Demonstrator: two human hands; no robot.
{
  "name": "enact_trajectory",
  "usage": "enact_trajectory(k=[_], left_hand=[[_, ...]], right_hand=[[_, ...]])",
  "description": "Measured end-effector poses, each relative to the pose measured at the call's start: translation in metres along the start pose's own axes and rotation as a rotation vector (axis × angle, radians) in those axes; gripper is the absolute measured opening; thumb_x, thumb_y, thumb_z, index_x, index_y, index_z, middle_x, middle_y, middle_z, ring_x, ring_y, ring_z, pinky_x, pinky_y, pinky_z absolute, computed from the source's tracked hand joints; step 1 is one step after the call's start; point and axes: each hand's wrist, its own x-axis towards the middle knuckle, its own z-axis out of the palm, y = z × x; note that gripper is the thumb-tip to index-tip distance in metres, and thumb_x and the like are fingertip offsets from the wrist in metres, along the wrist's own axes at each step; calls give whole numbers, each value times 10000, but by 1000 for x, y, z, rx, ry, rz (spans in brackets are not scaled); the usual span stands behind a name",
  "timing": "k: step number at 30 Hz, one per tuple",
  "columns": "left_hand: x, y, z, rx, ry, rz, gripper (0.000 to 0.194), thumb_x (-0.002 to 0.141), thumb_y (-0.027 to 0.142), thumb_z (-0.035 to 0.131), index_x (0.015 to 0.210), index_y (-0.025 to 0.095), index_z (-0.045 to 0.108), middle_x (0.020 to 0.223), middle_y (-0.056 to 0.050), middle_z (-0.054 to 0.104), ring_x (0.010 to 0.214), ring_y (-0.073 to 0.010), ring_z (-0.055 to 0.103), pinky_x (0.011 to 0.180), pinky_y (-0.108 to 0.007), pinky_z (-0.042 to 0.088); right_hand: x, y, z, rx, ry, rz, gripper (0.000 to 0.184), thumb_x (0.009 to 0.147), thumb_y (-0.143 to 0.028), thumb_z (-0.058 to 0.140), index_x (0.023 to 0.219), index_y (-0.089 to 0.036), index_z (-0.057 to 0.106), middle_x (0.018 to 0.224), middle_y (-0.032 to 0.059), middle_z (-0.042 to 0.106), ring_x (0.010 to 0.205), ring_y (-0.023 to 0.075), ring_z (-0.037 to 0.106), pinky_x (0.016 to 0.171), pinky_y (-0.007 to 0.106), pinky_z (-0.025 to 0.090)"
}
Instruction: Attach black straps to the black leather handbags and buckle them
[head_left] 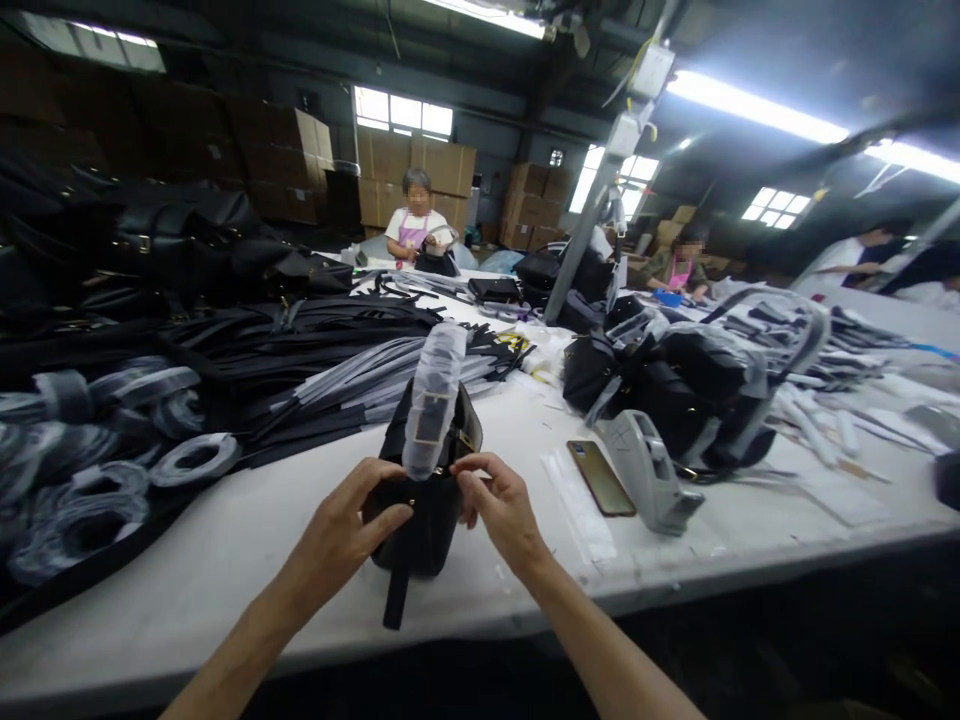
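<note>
A black handbag [421, 530] with gold-coloured fittings stands on the white table in front of me. Its handle [439, 385], wrapped in clear plastic, rises from the top and leans away. My left hand [364, 510] grips the bag's upper left edge, thumb on the near side and fingers at the top. On the other side, my right hand [495, 500] pinches the top right edge beside a small gold fitting; what lies between the fingertips is too small to make out. A short black strap [395, 598] hangs from the bag's near side.
To the right lie a phone [601, 478] and a grey tape dispenser [649, 470], with more black bags [675, 385] behind. Black straps [300, 340] and plastic-wrapped coils [196, 458] cover the left. A person [417, 225] works across the table [262, 540]; other people are farther right.
</note>
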Motion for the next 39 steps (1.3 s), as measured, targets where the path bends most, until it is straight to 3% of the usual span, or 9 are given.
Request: enact_trajectory(k=[6,9,12,16,24,28,31,35,39], left_hand=[[-19,-7,15,-11,162,-41,433,904,338,534,1320,303,423,1324,-69,467,800,-148,617,729,-321,552],[-33,-11,20,-26,299,-115,460,877,396,551,1309,273,450,1267,-79,520,808,-167,640,702,-322,569],[-50,-20,22,-17,423,-246,523,829,495,578,1283,246,499,1085,-64,624,776,-194,661,718,-349,576],[-77,-32,21,12,385,-389,565,804,583,562,1247,233,536,837,-30,670,769,-236,682,713,-381,581],[-107,-28,24,-4,299,-421,448,822,580,533,1088,228,614,741,-10,656,722,-219,684,646,-308,569],[-113,-34,25,-24,276,-429,463,808,595,536,1097,243,616,764,-3,675,728,-211,699,631,-279,569],[-116,-41,26,-21,284,-434,472,798,606,534,1102,257,621,839,-7,707,727,-206,709,642,-276,575],[-121,-46,24,-4,295,-423,461,766,603,555,1059,260,652,823,-2,734,722,-206,717,669,-273,588],[-125,-45,25,1,284,-417,430,718,581,592,990,263,689,887,-9,761,734,-206,720,680,-265,598]], right_hand=[[-21,34,-90,-403,286,28,397,916,-500,432,969,-162,634,659,42,649,622,199,646,583,297,523],[-27,52,-138,-652,354,87,304,860,-436,514,850,-172,665,821,97,704,765,243,664,743,351,507],[-31,70,-167,-904,326,187,207,793,-336,595,810,-156,697,853,130,722,822,278,664,796,372,475],[-29,83,-176,-1142,211,283,192,825,-214,542,805,-144,719,874,161,733,876,293,677,780,356,467],[-6,81,-172,-1378,17,395,176,875,-128,543,822,-91,707,857,179,725,852,296,699,746,403,507],[-5,82,-170,-1410,10,430,181,924,-282,597,938,-113,660,960,67,695,898,200,667,826,406,531],[-7,81,-177,-1381,25,404,215,923,-335,601,961,-129,651,981,52,682,899,188,657,831,400,529],[-16,75,-192,-1307,86,352,156,927,-254,557,924,-149,673,912,38,713,869,174,666,824,340,502],[-30,74,-199,-1263,136,332,257,903,-195,459,914,-160,713,896,62,745,844,179,681,745,256,459]])
